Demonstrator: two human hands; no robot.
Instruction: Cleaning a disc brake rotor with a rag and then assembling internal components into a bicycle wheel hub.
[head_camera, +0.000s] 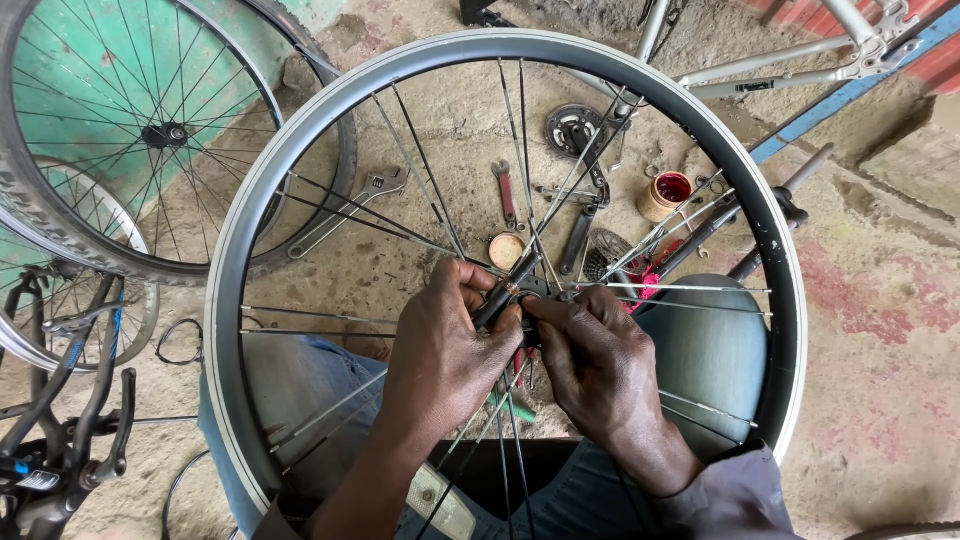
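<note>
Silver bicycle wheel rim (300, 150) propped upright across the lap, between denim-clad knees (700, 350), hub (522, 292) at its centre as landmark; left hand (445, 345) just left of the hub, fingers closed around a dark cylindrical part at the hub's end; right hand (595, 360) just right of the hub, fingertips pinched together on the hub body, touching the left hand's fingers; thin spokes (420, 165) fanning out from the hub to the rim, some loose and crossing. Beyond the hub, seen through the spokes on the dirt floor (880, 330): small round tin lid (506, 250) just above the hub; red-handled tool (507, 192) farther up; adjustable wrench (350, 208) up and to the left; toothed sprocket (574, 130) well above; small pot of red grease (665, 195) up and to the right. Far left of the hub, a tyred wheel (150, 140) leaning against a green wall; bare bicycle frame (780, 70) at upper right.
</note>
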